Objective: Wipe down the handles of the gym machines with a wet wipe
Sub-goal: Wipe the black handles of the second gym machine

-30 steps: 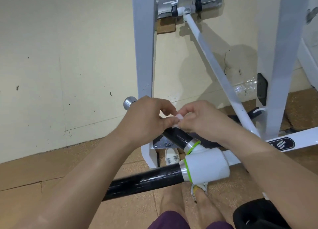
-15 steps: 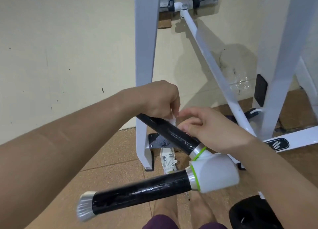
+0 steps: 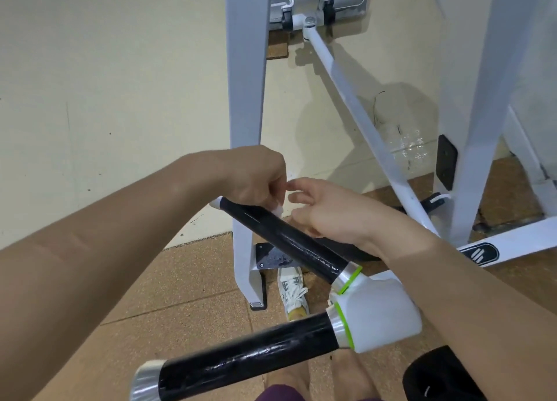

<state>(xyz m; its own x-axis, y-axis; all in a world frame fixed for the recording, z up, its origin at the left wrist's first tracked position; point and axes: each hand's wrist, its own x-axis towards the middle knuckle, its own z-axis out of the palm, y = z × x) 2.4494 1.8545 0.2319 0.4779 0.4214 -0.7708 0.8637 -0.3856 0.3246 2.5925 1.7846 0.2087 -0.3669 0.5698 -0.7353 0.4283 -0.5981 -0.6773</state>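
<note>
Two black handles branch from a white joint (image 3: 379, 313) of the gym machine. The upper handle (image 3: 289, 244) runs up-left to a silver end cap; the lower handle (image 3: 241, 367) points left toward me. My left hand (image 3: 256, 180) sits curled over the far end of the upper handle and pinches a small white wet wipe (image 3: 277, 209) against it. Just right of it, my right hand (image 3: 328, 213) hovers above the same handle with loosely spread fingers and holds nothing.
White frame posts (image 3: 245, 99) and a slanted white rod (image 3: 358, 114) stand close behind the handles, against a cream wall. A black seat pad (image 3: 437, 376) shows at lower right. My legs and a white sneaker (image 3: 294, 292) are on the brown floor below.
My right hand has let go of the wipe and opened its fingers. My left hand keeps the wipe near the end of the upper handle. The view has shifted closer to the handles.
</note>
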